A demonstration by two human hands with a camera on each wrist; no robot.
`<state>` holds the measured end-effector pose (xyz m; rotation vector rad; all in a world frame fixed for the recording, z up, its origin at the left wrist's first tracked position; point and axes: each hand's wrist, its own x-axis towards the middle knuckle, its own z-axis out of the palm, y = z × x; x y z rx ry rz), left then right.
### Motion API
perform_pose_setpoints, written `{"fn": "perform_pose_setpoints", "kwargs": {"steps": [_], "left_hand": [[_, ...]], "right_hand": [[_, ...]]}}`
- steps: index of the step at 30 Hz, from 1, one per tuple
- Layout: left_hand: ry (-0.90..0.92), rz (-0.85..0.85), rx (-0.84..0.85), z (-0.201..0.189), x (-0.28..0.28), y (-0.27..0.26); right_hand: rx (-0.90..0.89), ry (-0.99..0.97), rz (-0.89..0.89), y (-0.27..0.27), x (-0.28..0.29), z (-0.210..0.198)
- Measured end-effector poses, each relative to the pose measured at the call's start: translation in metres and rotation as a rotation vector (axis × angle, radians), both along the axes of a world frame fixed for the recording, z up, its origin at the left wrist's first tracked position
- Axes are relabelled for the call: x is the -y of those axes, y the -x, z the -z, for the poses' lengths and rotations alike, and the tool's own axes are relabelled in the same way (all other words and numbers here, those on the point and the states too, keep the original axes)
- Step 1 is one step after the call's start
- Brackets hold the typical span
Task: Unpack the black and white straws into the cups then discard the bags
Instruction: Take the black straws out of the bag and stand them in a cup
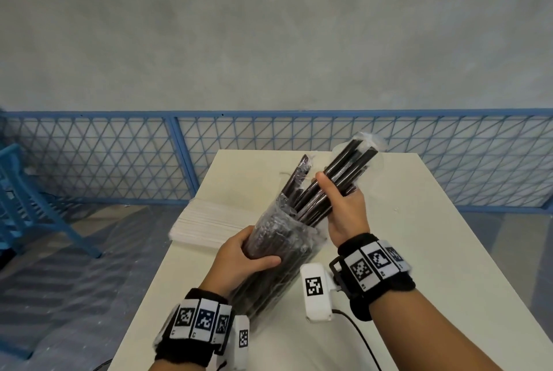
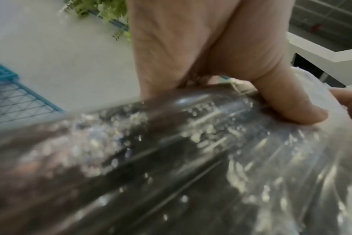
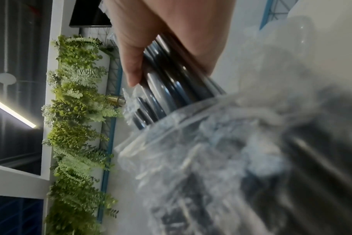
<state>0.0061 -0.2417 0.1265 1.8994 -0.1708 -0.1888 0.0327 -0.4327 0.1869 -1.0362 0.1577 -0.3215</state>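
A clear plastic bag of black straws is held tilted above the white table. My left hand grips the bag around its middle; up close its thumb presses the crinkled bag. My right hand grips a bundle of black straws half drawn out of the bag's open top, with the fingers curled round the straws. A pack of white straws lies flat on the table's left edge behind the bag. No cups are in view.
A blue mesh fence runs behind the table, and a blue chair stands at the left. A white wrist device with a cable hangs near my right wrist over the table.
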Motion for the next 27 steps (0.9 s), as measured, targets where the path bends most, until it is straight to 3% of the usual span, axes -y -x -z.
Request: {"fn": "perform_pose_setpoints", "kwargs": {"steps": [3,7,13,18,27], "left_hand": [[0.022,0.011,-0.009,0.000,0.001,0.002],[0.053,0.019,-0.006,-0.001,0.004,0.001],[0.038,-0.005,0.015,0.002,0.013,0.001],[0.033,-0.055,0.014,0.004,0.009,0.003],[0.105,-0.262,0.034,0.008,-0.013,-0.002]], "right_hand": [[0.005,-0.008,-0.036,-0.001,0.004,0.002],[-0.075,0.164,-0.183,0.006,-0.001,0.012],[-0.087,0.110,-0.087,0.006,-0.004,0.008],[-0.096,-0.088,0.073,-0.012,0.021,-0.010],[-0.101,-0.245,0.188,-0.014,0.046,-0.025]]}}
